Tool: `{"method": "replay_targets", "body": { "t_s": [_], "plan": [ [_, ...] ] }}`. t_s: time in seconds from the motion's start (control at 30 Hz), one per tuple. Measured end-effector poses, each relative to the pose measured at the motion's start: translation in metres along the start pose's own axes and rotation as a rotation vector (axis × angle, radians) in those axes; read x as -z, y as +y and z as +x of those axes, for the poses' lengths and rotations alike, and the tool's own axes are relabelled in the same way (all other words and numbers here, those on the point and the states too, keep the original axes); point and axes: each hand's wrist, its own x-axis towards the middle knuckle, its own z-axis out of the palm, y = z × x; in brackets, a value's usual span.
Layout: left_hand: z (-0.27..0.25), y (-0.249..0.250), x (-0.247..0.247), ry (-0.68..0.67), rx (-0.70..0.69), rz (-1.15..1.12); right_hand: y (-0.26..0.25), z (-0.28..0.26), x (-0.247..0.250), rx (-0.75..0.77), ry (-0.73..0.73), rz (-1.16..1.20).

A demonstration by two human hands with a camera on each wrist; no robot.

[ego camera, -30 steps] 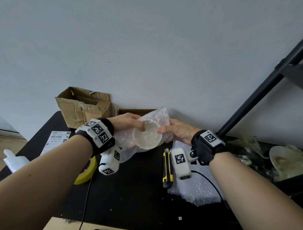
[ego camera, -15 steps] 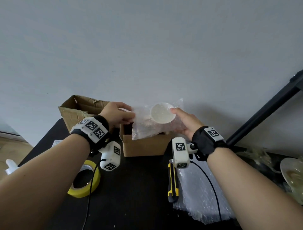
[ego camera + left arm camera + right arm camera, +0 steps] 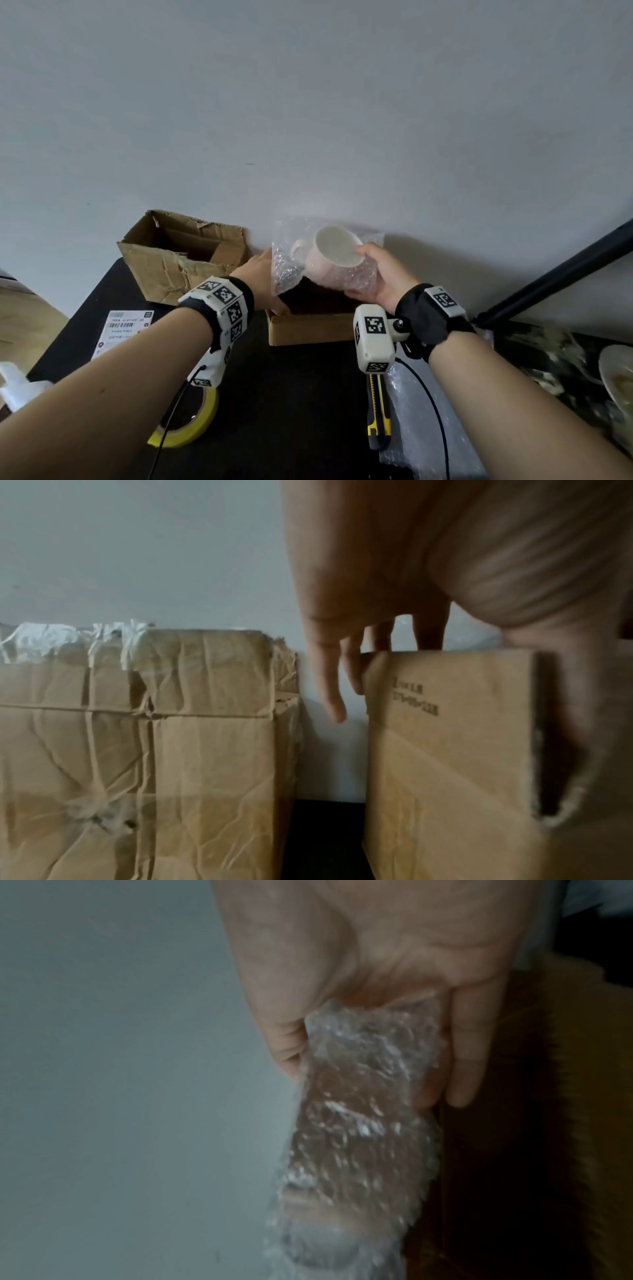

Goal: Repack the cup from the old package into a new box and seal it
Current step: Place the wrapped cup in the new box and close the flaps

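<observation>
A white cup (image 3: 334, 251) with a handle sits tilted in a sleeve of bubble wrap (image 3: 287, 270). My right hand (image 3: 375, 270) grips the wrapped cup from the right, thumb near the rim, and holds it just above the open small new box (image 3: 308, 330). In the right wrist view the bubble wrap (image 3: 359, 1123) hangs from my palm. My left hand (image 3: 263, 274) holds the new box's left flap; in the left wrist view the fingers (image 3: 334, 685) curl over the top edge of that flap (image 3: 445, 750). The crumpled old box (image 3: 181, 253) stands open to the left.
On the black table lie a yellow tape roll (image 3: 191, 425), a yellow-black utility knife (image 3: 378, 411), a loose bubble-wrap sheet (image 3: 421, 428) and a shipping label (image 3: 125, 329). A white bottle (image 3: 17, 387) is at far left. A black pole (image 3: 555, 274) slants at right.
Both hands have moved away from me toward the wall. The wrapped cup has gone up over the new box and tilted; my left hand has let go of the wrap and taken the box flap.
</observation>
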Motion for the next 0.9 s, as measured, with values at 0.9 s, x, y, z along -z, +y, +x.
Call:
{"method": "replay_targets", "body": {
  "t_s": [0.9],
  "plan": [
    [0.021, -0.039, -0.024, -0.142, -0.107, 0.221, 0.006, -0.012, -0.002, -0.29, -0.078, -0.467]
  ]
}}
